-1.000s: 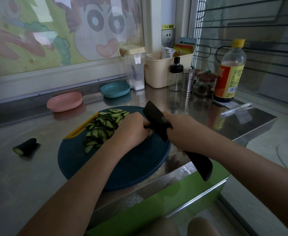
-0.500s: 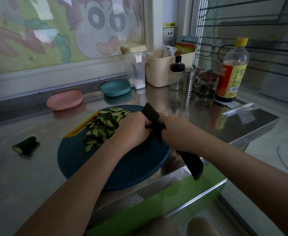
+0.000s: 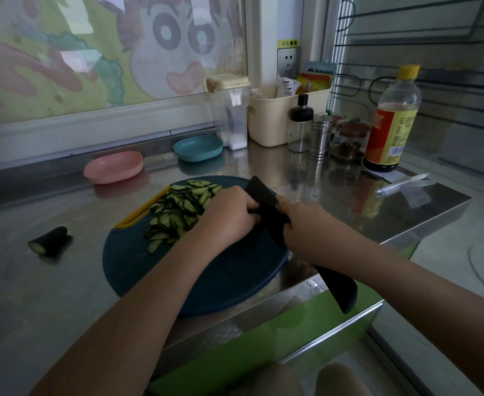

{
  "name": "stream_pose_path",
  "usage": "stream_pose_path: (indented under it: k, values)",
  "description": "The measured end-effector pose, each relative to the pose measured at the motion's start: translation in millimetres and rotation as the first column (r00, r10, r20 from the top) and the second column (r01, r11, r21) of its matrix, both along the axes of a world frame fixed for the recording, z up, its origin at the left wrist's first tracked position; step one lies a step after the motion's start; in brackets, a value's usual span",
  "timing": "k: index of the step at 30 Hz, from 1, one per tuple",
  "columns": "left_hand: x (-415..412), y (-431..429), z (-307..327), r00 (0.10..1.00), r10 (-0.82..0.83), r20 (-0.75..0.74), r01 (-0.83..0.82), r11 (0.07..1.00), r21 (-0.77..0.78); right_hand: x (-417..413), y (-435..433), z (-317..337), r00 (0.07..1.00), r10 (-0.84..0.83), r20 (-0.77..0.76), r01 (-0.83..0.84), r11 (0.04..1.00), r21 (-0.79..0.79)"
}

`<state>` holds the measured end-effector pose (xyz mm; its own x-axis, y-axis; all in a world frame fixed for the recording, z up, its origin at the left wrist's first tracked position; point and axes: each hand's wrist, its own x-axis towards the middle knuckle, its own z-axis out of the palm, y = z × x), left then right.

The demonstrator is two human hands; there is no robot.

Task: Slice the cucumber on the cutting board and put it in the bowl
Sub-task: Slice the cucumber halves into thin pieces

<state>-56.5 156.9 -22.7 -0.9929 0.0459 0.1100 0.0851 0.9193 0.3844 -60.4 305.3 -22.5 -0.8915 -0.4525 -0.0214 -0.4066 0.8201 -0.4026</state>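
1. Worktop [image 3: 35,295]: steel, reflective. All items below stand on it.
2. Far left: cucumber stub [image 3: 49,242], dark skin, lying on its side with the pale cut face toward the camera. It is off the board and well apart from it.
3. Pink bowl [image 3: 113,167] at the back left, near the wall ledge. No cucumber in it.
4. Board [image 3: 138,267]: round, dark blue, with a yellow strip on its left rim. It sits at the front centre, its near edge close to the worktop edge.
5. Slices [image 3: 178,210]: a loose overlapping heap on the board's far left part, touching the left hand's side.
6. Blue bowl [image 3: 198,148] behind the board. No cucumber in it.
7. Left hand [image 3: 229,215]: on the board, fingers curled under, knuckles against the knife blade. Whatever is under the fingers is hidden, so I cannot tell what it holds.
8. Knife [image 3: 266,207]: black, blade tip pointing away, handle end jutting past the worktop edge.
9. Right hand [image 3: 306,227]: wrapped round the knife, fingers closed on it.
10. Back right: beige bin [image 3: 266,132], small jars [image 3: 319,135], yellow-capped bottle [image 3: 392,124].
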Motion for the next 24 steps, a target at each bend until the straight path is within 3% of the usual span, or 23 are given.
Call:
stream_pose_path:
  k: [10, 24]
  values:
    - [0.2, 0.4, -0.3, 0.999, 0.025, -0.020, -0.025, 1.000, 0.012, 0.2, 10.7, 12.5, 0.998, -0.030, 0.052, 0.036, 0.993, -0.117]
    - [0.9, 2.7, 2.9, 0.999, 0.032, -0.007, -0.032, 0.999, 0.011, 5.4, 9.8, 22.2, 0.997, -0.011, 0.071, 0.018, 0.996, -0.090]
